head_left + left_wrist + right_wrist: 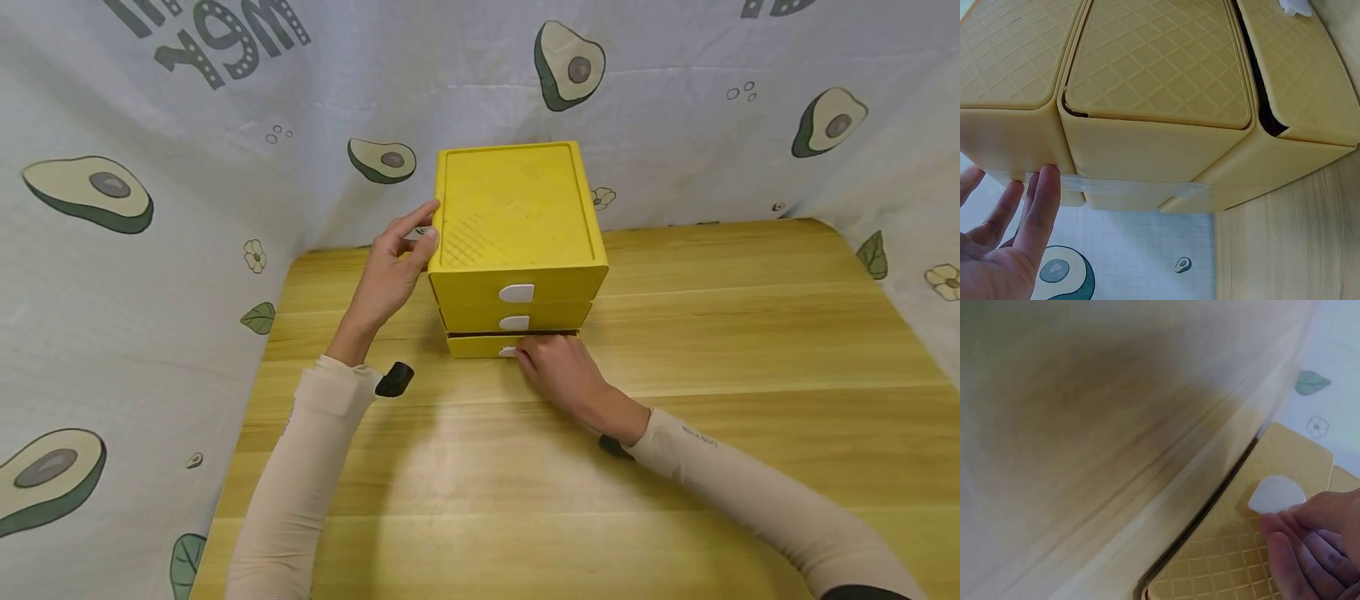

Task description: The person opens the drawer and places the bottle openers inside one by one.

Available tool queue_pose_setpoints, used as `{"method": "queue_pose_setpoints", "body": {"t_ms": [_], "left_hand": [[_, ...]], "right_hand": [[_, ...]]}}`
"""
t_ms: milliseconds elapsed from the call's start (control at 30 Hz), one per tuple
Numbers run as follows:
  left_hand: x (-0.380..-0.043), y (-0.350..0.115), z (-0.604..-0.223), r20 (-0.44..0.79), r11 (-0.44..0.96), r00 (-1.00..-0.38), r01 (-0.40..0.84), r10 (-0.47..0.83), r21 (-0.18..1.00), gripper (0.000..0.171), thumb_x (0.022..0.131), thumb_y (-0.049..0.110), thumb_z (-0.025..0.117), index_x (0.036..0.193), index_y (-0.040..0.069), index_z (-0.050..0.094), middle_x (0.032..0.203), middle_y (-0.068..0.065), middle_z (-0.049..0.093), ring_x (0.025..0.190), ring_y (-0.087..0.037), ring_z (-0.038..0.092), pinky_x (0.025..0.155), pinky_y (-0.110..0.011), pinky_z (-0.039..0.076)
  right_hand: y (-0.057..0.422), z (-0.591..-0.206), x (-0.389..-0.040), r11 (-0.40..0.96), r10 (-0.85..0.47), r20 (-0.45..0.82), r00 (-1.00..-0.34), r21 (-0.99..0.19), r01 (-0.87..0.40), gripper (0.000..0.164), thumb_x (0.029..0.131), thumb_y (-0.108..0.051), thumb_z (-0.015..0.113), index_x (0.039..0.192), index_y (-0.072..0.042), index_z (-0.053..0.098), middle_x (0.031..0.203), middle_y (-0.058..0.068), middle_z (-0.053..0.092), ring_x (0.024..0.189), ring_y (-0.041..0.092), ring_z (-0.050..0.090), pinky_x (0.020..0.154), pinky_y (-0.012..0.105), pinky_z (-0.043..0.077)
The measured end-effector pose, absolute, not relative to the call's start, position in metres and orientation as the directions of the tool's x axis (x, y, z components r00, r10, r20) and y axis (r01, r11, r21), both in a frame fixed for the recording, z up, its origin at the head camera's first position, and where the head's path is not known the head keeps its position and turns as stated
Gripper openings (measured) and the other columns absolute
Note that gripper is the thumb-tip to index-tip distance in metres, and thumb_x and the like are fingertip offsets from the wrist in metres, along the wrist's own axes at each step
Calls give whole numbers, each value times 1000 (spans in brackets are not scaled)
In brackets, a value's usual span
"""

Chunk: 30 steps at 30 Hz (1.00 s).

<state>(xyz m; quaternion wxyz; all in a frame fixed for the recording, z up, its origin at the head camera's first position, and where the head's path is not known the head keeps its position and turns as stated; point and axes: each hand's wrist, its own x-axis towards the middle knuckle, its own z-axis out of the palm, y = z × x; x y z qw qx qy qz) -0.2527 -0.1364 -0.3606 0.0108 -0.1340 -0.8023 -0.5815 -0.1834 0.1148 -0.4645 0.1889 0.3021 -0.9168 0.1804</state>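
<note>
A yellow three-drawer box (517,208) with white handles stands on the wooden table. Its bottom drawer (474,346) is pulled out slightly, and a dark gap shows above its front; the two upper drawers look closed. My right hand (564,373) is at that drawer's front, its curled fingers and thumb pinching the edge of the white drawer handle (1277,495). At the box's left side, my left hand (393,271) touches the wall near the top with extended fingers. In the left wrist view, its fingertips (1049,178) meet the side by a strip of clear tape.
The wooden table (712,333) extends to both sides and in front of the box. A white cloth (465,92) printed with avocados hangs behind and along the sides. Black wrist pieces (395,380) stick out from the beige sleeves.
</note>
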Motion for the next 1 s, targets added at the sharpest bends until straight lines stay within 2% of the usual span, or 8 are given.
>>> {"method": "queue_pose_setpoints", "body": {"t_ms": [167,400,600,1000], "left_hand": [[-253,-136,-361,179,273,-964,229,195,934,45,105,28,51,150,26,49,141,-8,50,103,-23,58,82,-25,55],[-252,-135,-360,175,279,-964,227,199,933,45,105,31,51,149,28,49,141,-7,50,104,-23,58,84,-31,54],[-251,-136,-361,169,278,-966,219,194,935,45,105,30,51,150,28,48,140,-7,50,106,-23,58,84,-28,54],[-251,-134,-361,174,285,-966,225,193,932,45,105,30,50,150,28,48,141,-8,49,107,-23,60,86,-28,53]], "right_hand": [[116,-465,-189,758,-486,468,-738,-195,-623,24,89,-4,68,67,-11,64,56,-2,55,48,12,51,43,33,43],[118,-466,-191,757,-487,469,-737,-194,-624,19,91,-7,69,72,-11,68,61,-1,61,50,15,55,44,35,45],[118,-468,-189,765,-494,462,-737,-173,-621,14,91,-9,71,77,-10,71,66,1,67,54,17,61,46,36,48],[120,-469,-189,758,-502,471,-725,-164,-631,13,89,-6,70,77,-10,70,65,-1,65,53,16,59,47,35,48]]}}
